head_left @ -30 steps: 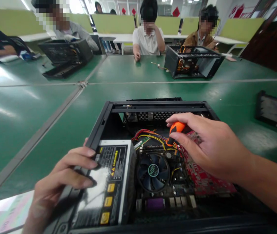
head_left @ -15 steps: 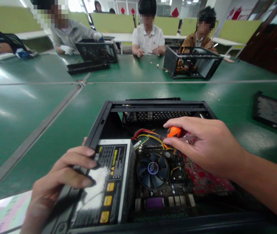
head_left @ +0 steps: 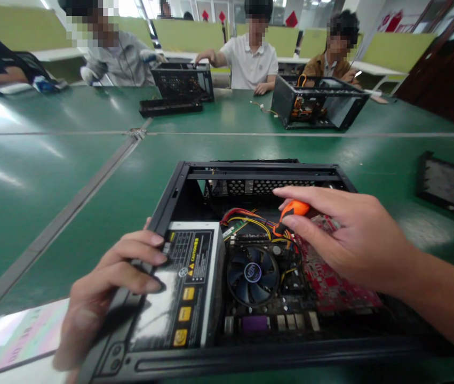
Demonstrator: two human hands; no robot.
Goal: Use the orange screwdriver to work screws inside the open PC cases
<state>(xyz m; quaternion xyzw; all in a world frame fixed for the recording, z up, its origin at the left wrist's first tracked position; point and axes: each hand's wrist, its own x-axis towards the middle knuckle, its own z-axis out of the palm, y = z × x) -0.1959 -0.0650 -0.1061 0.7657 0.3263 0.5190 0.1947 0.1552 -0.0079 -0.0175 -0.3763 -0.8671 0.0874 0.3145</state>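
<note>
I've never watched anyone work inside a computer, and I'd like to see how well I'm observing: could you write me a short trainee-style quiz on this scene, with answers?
1. Multiple choice: What holds the orange-and-black tool?
a) the left hand
b) the right hand
c) neither hand

2. True or false: In the picture, the round cooling fan is between the labelled power supply and the red circuit board.

3. Fill in: The large yellow word in English on the power supply's label is ____.

Key: 1. b; 2. True; 3. CAUTION.
</note>
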